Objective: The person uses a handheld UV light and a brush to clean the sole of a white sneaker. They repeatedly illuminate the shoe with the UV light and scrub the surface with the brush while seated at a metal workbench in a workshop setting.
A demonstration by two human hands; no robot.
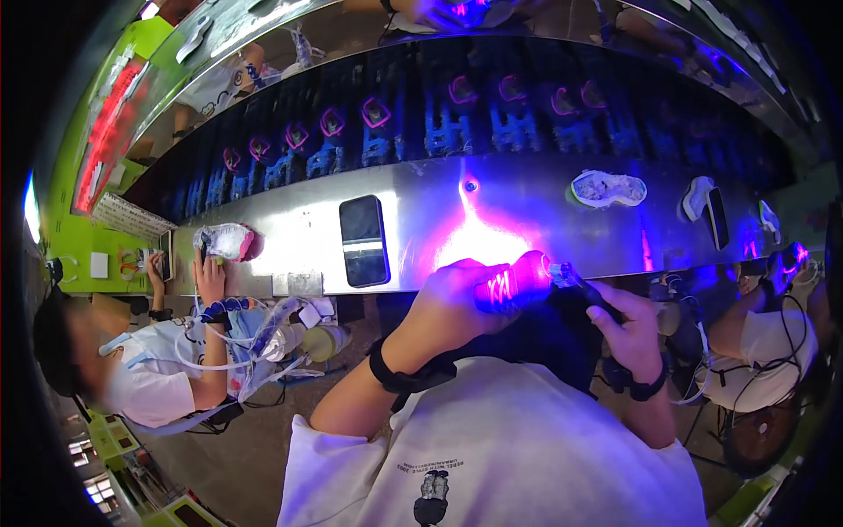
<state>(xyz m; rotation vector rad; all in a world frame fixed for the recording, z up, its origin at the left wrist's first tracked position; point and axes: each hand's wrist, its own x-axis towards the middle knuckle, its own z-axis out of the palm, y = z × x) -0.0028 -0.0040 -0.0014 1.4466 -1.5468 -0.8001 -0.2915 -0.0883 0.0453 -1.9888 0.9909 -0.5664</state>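
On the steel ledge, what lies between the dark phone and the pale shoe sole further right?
In the head view, only bare metal lies between the phone and the shoe sole: a small round stud and a bright violet glare.

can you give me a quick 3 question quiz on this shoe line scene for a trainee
1. True or false: the left hand holds a shoe glowing pink under violet light.
2. What lies flat on the metal shelf left of the bright glare? A) a black phone B) a hammer C) a cup
3. What does the right hand grip, and where does its tip point?

Key:
1. True.
2. A, the black phone.
3. A dark slim tool, its tip at the shoe's end; its exact kind cannot be told.
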